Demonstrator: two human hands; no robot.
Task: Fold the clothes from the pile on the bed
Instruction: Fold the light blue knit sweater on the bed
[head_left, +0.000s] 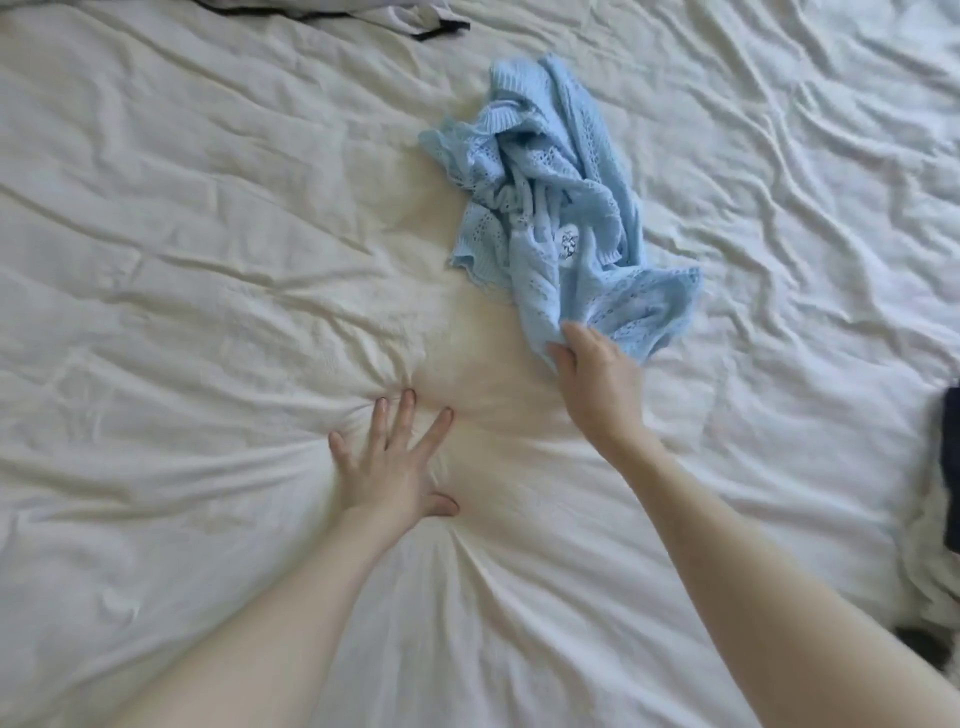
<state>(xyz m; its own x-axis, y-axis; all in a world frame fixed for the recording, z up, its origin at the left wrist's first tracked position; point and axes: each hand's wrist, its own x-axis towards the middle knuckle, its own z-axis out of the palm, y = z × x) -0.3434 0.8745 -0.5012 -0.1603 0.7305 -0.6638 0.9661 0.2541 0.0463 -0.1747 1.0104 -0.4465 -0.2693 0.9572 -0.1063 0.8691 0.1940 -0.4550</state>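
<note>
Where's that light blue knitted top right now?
The crumpled light blue knitted top lies on the white bedsheet, right of centre in the head view, its near edge gripped by the right hand.

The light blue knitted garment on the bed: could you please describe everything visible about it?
The light blue knitted garment is an openwork knit with eyelet patterns and scalloped edges, and a small pale tag shows near its middle. It lies crumpled and unfolded on the wrinkled white bedsheet. The right hand grips its near edge.

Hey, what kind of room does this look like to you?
Most likely a bedroom: a wrinkled white bed sheet fills the view, a crumpled light blue knit garment lies on it, and more clothes sit at the far edge.
</note>
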